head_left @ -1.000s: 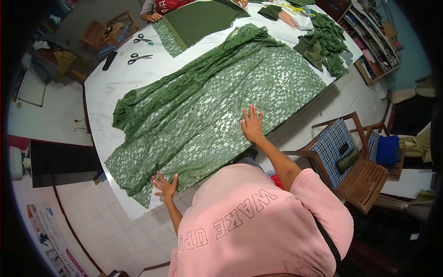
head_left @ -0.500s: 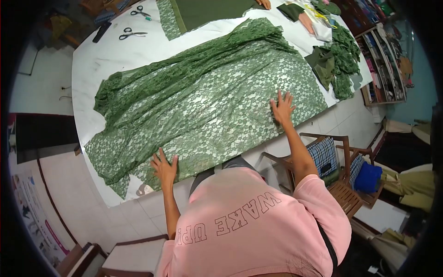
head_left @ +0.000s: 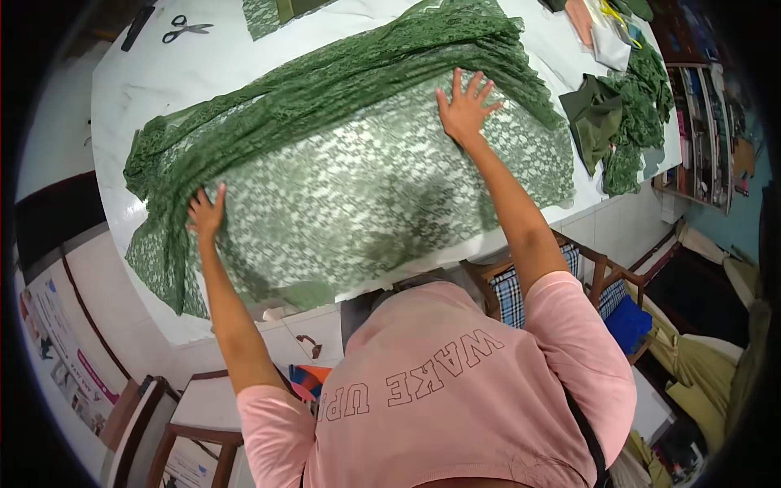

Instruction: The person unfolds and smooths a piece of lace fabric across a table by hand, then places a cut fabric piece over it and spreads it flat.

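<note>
Green lace fabric [head_left: 350, 187] is spread over the white table [head_left: 118, 89], lying in one flat sheet toward me and bunched into thick folds along its far side. My left hand [head_left: 207, 213] rests on the lace at the left, fingers spread, against the edge of the folds. At the right, my right hand [head_left: 466, 110] lies flat on the lace with its fingers apart, just below the gathered band. Neither hand grips anything.
Scissors [head_left: 186, 30] and a black object [head_left: 137, 28] lie at the far left of the table. Green fabric scraps [head_left: 598, 118] are heaped at the right. Wooden chairs [head_left: 602, 281] stand beside the right front edge, and a shelf [head_left: 704, 134] is behind them.
Both hands have slid away from me across the lace, the left one also leftward. The near part looks smoother, and the folds are pushed together farther back.
</note>
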Available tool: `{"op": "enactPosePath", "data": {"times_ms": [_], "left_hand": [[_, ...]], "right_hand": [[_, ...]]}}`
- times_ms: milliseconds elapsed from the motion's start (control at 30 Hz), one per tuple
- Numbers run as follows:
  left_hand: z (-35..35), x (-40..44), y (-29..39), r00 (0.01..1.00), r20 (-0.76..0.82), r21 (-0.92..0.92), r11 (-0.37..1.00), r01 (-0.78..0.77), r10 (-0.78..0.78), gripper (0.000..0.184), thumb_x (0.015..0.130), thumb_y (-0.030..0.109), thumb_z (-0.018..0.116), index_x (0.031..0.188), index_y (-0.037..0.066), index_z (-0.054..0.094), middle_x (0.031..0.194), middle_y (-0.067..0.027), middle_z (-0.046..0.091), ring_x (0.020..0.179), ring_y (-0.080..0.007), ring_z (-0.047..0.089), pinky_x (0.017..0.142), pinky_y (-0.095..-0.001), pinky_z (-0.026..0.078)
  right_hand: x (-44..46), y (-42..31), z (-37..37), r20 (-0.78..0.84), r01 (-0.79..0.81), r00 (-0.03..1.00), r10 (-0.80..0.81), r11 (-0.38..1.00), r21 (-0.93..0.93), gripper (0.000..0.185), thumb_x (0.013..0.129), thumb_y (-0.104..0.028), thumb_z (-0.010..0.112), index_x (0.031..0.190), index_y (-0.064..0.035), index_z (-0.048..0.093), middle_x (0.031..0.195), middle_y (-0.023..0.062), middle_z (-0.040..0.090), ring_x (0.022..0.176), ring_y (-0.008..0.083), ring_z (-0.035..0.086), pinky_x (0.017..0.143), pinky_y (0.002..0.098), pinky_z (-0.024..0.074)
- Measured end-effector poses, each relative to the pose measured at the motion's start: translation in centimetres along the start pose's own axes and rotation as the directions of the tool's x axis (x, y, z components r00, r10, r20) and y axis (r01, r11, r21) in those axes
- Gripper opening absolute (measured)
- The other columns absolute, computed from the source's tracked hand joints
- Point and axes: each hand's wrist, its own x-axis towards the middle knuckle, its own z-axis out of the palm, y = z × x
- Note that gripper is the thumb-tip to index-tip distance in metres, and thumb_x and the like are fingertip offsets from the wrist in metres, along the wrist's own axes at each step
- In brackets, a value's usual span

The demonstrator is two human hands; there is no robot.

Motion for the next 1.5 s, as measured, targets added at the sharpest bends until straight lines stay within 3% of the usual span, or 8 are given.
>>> {"op": "enactPosePath", "data": {"times_ms": [167,233,367,800,1000,1300,1433,1500], "left_hand": [[-0.3,1.6,3.0,0.995,-0.032,-0.012,0.996,0.089,-0.089,0.087,0.07,0.071,0.041,0.132,0.012,0.027,0.139,-0.0168,0.018,0.127,-0.0373,0.017,0.097,-0.0599,0.012],[1.7,1.4,2.8,0.985,-0.148,-0.114,0.988,-0.101,0.084,0.084,0.074,0.061,0.049,0.133,0.007,0.024,0.139,-0.0182,0.015,0.127,-0.038,0.017,0.096,-0.0595,0.015],[1.2,-14.7,9.2,0.887,-0.445,-0.217,0.946,-0.239,0.121,0.073,0.082,0.048,0.046,0.135,0.006,0.019,0.141,-0.0197,0.009,0.129,-0.0391,0.008,0.097,-0.0588,0.011],[9.0,-31.0,-4.5,0.943,-0.331,0.089,0.996,-0.017,0.046,0.065,0.085,0.049,0.037,0.134,0.01,0.022,0.139,-0.0163,0.018,0.126,-0.0381,0.017,0.095,-0.0581,0.019],[8.6,-32.3,-7.0,0.822,-0.506,-0.247,0.957,0.151,-0.26,0.059,0.078,0.05,0.051,0.107,-0.001,0.051,0.105,-0.0195,0.049,0.1,-0.0352,0.042,0.081,-0.0462,0.033],[9.4,-30.7,-4.8,0.804,-0.524,-0.316,0.941,0.124,-0.282,0.026,0.075,0.029,0.061,0.08,0.004,0.053,0.078,-0.0134,0.054,0.082,-0.0304,0.05,0.074,-0.0414,0.038],[11.5,-30.1,-5.2,0.792,-0.402,-0.715,0.698,0.041,-0.459,0.016,0.077,0.02,0.057,0.08,0.005,0.053,0.073,-0.0115,0.055,0.071,-0.0274,0.054,0.063,-0.0383,0.043],[15.5,-28.7,-6.9,0.74,-0.027,-0.994,0.1,0.054,-0.672,0.012,0.072,0.007,0.057,0.082,0.001,0.052,0.071,-0.0114,0.057,0.066,-0.0284,0.057,0.057,-0.0367,0.045]], "right_hand": [[1.2,0.0,0.9,-0.022,0.027,0.999,-0.024,0.988,0.151,0.063,0.086,-0.052,0.03,0.135,-0.0131,0.022,0.139,0.0221,0.011,0.127,0.0446,0.006,0.088,0.0713,0.0039],[0.1,1.2,-1.0,0.013,0.066,0.997,-0.071,0.977,0.205,0.061,0.086,-0.049,0.033,0.133,-0.0121,0.025,0.139,0.0226,0.012,0.127,0.0435,0.007,0.088,0.0707,0.0042],[-5.1,7.4,-6.0,0.052,0.074,0.995,-0.086,0.978,0.193,0.052,0.086,-0.037,0.044,0.129,-0.0096,0.034,0.137,0.0228,0.017,0.127,0.038,0.014,0.092,0.0669,0.0061],[-24.1,17.9,-7.7,0.144,-0.119,0.984,0.11,0.991,0.059,0.057,0.087,-0.043,0.036,0.135,-0.0139,0.024,0.14,0.0188,0.012,0.129,0.037,0.01,0.096,0.0615,0.0089],[-24.0,23.6,-7.5,0.088,-0.292,0.954,0.286,0.954,0.062,0.052,0.085,-0.039,0.043,0.124,-0.0053,0.039,0.131,0.0222,0.028,0.12,0.0392,0.026,0.093,0.0584,0.0226],[-21.4,27.6,-6.0,0.154,-0.44,0.878,0.453,0.891,-0.11,0.054,0.079,-0.039,0.053,0.114,0.0016,0.043,0.118,0.0297,0.039,0.104,0.0409,0.043,0.082,0.0458,0.041],[-20.8,27.8,-7.1,0.294,-0.408,0.863,0.41,0.91,-0.07,0.042,0.08,-0.033,0.054,0.104,0.0015,0.05,0.098,0.0254,0.053,0.092,0.038,0.052,0.076,0.0439,0.0426],[-20.5,30.2,-5.5,0.271,-0.369,0.899,0.343,0.928,0.053,0.038,0.08,-0.031,0.055,0.098,0.0022,0.052,0.089,0.0209,0.055,0.086,0.0335,0.055,0.073,0.0427,0.0427]]}}
